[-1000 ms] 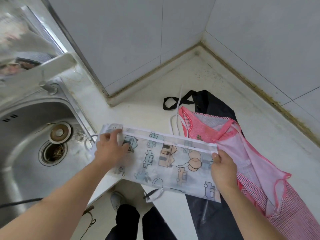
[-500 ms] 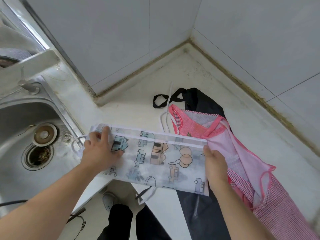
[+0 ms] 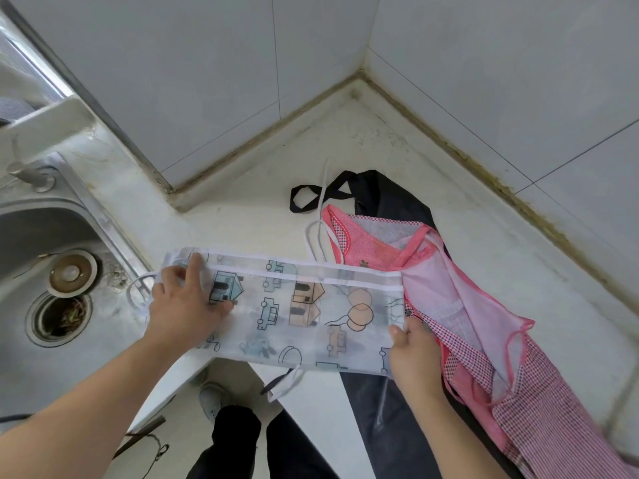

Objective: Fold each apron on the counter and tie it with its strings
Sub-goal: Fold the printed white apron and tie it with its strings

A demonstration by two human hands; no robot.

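Printed apron (image 3: 297, 312), folded into a long band, lies across the counter (image 3: 242, 216) edge between my two grips. Its white hem runs along the far side; one end overhangs toward the sink (image 3: 52, 236), the other lies on the pink apron (image 3: 460, 305).

My left hand (image 3: 183, 305) presses flat on the band's left end, fingers spread and straight, pinning the layers. My right hand (image 3: 411, 354) holds the right end at its near corner; the thumb lies on top, and I judge the fingers are tucked beneath, though they are hidden.

A white string (image 3: 287, 382) hangs from the near edge, between my grips; a second loop (image 3: 138, 295) trails beyond my left hand over the sink rim.

I judge the step in hand to be the next crosswise fold. To do it well I would keep the left palm down as an anchor, lift only the printed layers with the right, clear of the pink apron beneath, and match the hems before pressing. The strings should stay free outside the fold.

The black apron (image 3: 390, 202) lies under the pink one, beyond my right hand.
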